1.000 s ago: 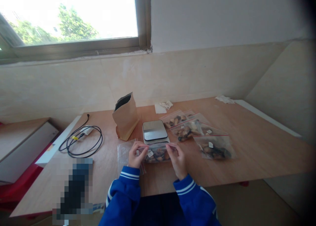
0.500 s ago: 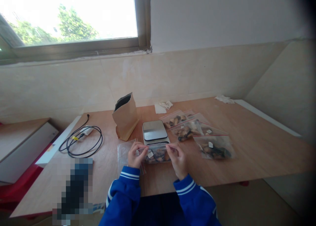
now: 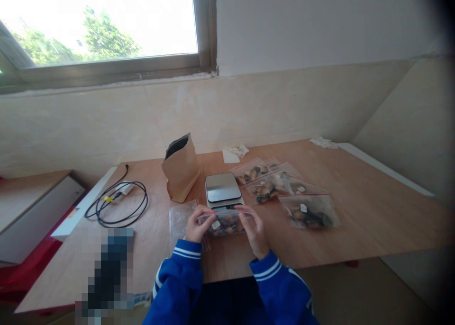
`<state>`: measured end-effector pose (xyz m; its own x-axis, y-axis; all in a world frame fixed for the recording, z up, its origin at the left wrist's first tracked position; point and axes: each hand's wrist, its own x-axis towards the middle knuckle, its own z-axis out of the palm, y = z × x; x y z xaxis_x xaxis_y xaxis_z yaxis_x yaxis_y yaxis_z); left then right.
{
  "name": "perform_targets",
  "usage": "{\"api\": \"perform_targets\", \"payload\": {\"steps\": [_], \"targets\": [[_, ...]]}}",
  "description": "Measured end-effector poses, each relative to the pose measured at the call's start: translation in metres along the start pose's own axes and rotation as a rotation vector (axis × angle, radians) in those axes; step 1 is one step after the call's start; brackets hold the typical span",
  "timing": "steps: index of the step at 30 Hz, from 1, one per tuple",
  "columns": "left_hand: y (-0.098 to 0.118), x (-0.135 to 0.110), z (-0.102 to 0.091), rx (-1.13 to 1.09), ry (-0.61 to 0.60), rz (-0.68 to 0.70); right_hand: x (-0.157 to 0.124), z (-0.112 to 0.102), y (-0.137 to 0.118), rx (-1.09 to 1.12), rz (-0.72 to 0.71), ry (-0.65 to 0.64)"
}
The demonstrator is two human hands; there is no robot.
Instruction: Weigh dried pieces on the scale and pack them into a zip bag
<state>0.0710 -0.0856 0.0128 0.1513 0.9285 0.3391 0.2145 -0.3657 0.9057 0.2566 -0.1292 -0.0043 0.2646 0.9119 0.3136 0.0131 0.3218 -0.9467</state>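
A clear zip bag with dark and tan dried pieces and a small white label inside hangs between my hands, in front of a digital scale. My left hand pinches its top edge at the left. With thumb and fingers, my right hand grips the same edge towards the right. The bag covers the near end of the scale, whose metal plate carries nothing. Under and beside my left hand lie flat clear zip bags.
Several filled zip bags lie right of the scale. An open brown paper pouch stands behind left. A coiled black cable with a white adapter rests on the left of the table. White paper lies near the wall.
My hands have shifted slightly along the bag's top edge, and my right fingers reach a little further left. The bag's top has tipped a little. Everything else stays put.
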Motion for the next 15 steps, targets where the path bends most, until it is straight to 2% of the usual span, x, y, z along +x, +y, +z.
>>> {"api": "perform_targets", "payload": {"steps": [7, 15], "targets": [[0.0028, 0.0011, -0.0005, 0.041, 0.038, 0.079, 0.0016, 0.0022, -0.0005, -0.011, -0.056, 0.001], [0.0045, 0.0012, -0.0010, 0.062, 0.029, 0.111, 0.0035, 0.0038, -0.0001, -0.035, -0.074, 0.016]]}}
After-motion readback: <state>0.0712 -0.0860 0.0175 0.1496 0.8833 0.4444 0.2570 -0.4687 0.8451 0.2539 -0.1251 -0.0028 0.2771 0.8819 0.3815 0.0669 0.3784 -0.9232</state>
